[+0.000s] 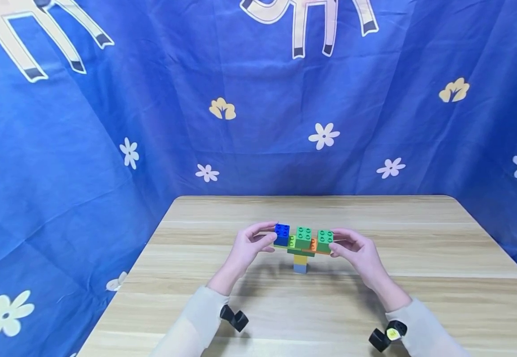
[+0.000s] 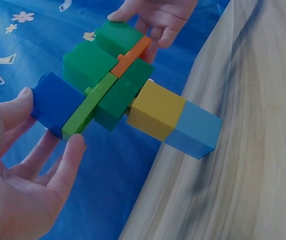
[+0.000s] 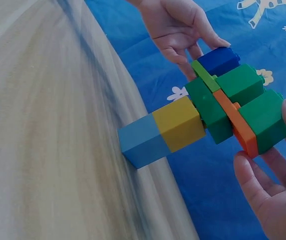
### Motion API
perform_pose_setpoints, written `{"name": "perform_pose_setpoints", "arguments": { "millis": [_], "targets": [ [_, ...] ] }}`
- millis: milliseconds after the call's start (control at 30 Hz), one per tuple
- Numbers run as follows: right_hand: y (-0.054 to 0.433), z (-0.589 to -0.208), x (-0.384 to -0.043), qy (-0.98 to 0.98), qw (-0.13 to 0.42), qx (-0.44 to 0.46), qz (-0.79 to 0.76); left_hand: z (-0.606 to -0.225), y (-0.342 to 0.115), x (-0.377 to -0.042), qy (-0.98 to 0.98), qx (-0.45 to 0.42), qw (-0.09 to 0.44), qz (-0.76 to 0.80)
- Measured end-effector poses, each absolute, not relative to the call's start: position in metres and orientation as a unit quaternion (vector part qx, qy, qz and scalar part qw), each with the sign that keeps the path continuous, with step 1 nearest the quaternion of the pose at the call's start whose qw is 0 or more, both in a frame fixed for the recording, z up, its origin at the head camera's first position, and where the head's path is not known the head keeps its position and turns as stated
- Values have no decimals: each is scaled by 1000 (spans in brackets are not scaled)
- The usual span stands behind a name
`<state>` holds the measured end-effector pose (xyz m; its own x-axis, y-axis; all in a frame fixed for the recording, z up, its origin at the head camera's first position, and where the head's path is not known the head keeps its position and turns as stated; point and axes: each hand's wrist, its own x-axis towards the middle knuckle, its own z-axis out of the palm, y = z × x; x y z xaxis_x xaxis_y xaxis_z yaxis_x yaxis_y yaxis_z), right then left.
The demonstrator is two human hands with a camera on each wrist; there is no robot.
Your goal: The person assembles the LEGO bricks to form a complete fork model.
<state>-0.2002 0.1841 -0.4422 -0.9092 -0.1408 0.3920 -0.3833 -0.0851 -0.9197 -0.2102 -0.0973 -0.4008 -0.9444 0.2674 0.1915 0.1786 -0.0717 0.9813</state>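
Note:
A T-shaped structure of toy building bricks stands upright between both hands. Its stem is a light blue brick (image 2: 194, 131) with a yellow brick (image 2: 157, 110) above. On top of these sit a dark green brick (image 2: 124, 95), then a lime plate (image 2: 89, 106) and an orange plate (image 3: 236, 122) end to end. A blue brick (image 1: 282, 234) and two green bricks (image 1: 303, 238) form the top row. My left hand (image 1: 248, 248) pinches the blue brick's end, fingers reaching under the lime plate. My right hand (image 1: 360, 254) pinches the outer green brick and orange plate. Whether the light blue brick touches the table is unclear.
The wooden table (image 1: 187, 307) lies under both hands, its far edge against a blue patterned cloth (image 1: 262, 148). Another cloth side hangs at the left. Small black devices (image 1: 234, 318) are strapped on both wrists.

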Motion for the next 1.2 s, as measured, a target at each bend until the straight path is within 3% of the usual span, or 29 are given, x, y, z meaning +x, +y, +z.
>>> {"name": "perform_pose_setpoints", "arguments": {
  "millis": [367, 1200],
  "targets": [
    [186, -442, -198, -688, 100, 197, 691, -401, -97, -208, 679, 178, 33, 712],
    [181, -433, -198, -710, 68, 166, 681, -403, -102, -209, 687, 157, 41, 709]
  ]
}}
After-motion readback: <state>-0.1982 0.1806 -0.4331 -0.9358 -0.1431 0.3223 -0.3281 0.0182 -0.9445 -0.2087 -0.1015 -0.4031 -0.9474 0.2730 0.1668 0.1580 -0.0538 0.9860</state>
